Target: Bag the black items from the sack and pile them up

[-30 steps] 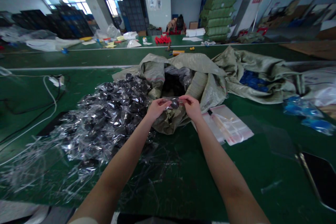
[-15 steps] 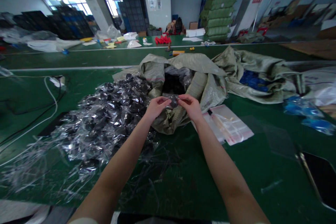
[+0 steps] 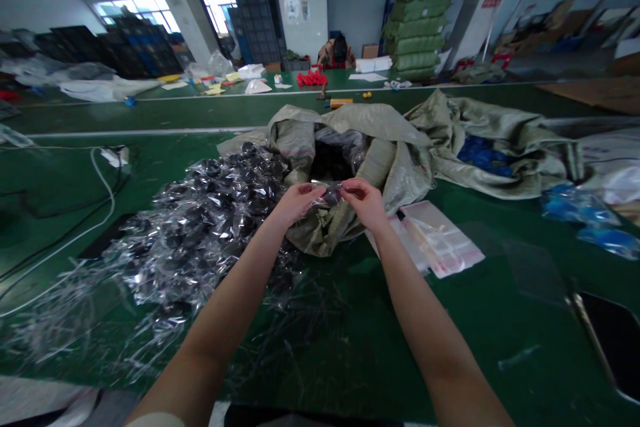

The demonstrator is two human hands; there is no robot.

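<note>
Between my two hands is a small clear plastic bag point(image 3: 330, 194) with a dark piece inside. My left hand point(image 3: 299, 202) pinches its left end, and my right hand point(image 3: 364, 201) pinches the right end. Just beyond them a green-grey woven sack point(image 3: 345, 121) lies with its mouth toward me, dark contents within. To the left spreads a large heap of dark pieces in clear bags point(image 3: 210, 227). A stack of flat clear bags point(image 3: 440, 240) lies right of my right hand, with a pen-like item on it.
Thin plastic strips point(image 3: 60, 320) litter the front left. A phone point(image 3: 610, 337) lies at the right edge. Blue bagged pieces point(image 3: 607, 240) and a second sack point(image 3: 505, 117) are at the right. Cables point(image 3: 107, 190) run along the left. A person point(image 3: 337, 50) sits beyond the far table.
Both hands keep their pinch on the small bag, which has shifted slightly and now looks flatter and more stretched. The camera view has moved a little.
</note>
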